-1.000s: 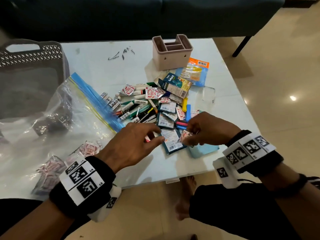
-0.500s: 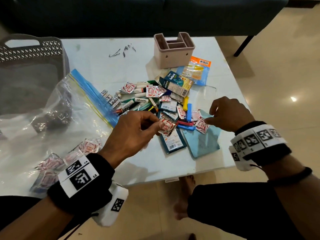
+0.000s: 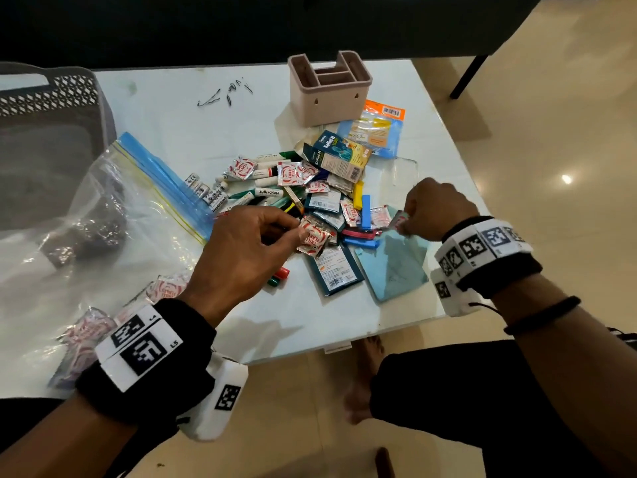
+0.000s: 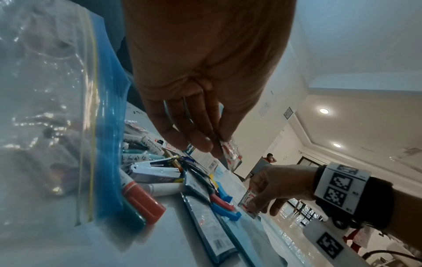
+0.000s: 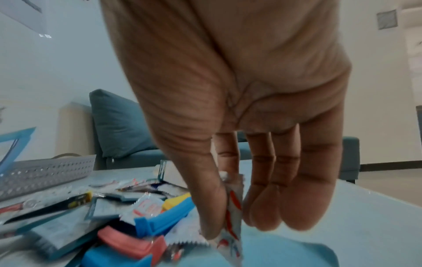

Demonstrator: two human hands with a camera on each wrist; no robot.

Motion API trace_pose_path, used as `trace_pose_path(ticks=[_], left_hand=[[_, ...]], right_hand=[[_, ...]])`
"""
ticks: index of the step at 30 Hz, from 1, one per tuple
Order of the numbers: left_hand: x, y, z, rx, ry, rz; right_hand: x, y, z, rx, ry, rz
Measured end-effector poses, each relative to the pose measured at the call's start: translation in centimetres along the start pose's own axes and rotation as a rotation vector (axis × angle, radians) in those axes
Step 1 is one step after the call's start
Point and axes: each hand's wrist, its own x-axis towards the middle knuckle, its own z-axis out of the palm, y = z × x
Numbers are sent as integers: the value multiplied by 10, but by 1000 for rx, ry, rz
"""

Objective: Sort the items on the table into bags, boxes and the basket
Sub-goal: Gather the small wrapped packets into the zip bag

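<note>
A pile of small items [image 3: 310, 198] lies mid-table: red-and-white sachets, markers, teal packets, blue and pink clips. My left hand [image 3: 241, 250] pinches a red-and-white sachet [image 3: 313, 236] just above the pile's near edge; the same sachet [image 4: 230, 151] shows between its fingertips in the left wrist view. My right hand [image 3: 434, 208] pinches another sachet [image 3: 396, 220] over a light blue cloth [image 3: 396, 267]; thumb and forefinger hold that sachet [image 5: 233, 213] upright. A clear zip bag [image 3: 103, 215] holding several sachets lies at the left.
A grey perforated basket [image 3: 51, 98] stands at the far left behind the bag. A pink divided box [image 3: 329, 89] stands at the back, with an orange-topped packet [image 3: 375, 129] beside it. Loose hairpins [image 3: 224, 94] lie on the white table [image 3: 310, 322]. A dark sofa is behind.
The right hand handed a sachet to the left hand, swung right and picked another sachet from the pile's right edge. The left hand now holds the passed sachet.
</note>
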Motion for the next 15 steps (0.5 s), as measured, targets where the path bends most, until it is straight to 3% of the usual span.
trace_pose_path(ticks=[2,8,12,15], left_hand=[[2,0,-1,2,28,0],[6,-6,-4,-28,104,-45],[9,-8,-13,-46,161,-78],[10,-6,-18,-127,189,-94]], right_hand=[[-4,0,-13,107,-31,-41],[-32,-35,-27,775,-359,-271],[-41,-73,-21,977,-517,-357],[-39,-95,-14,1059,-502,-348]])
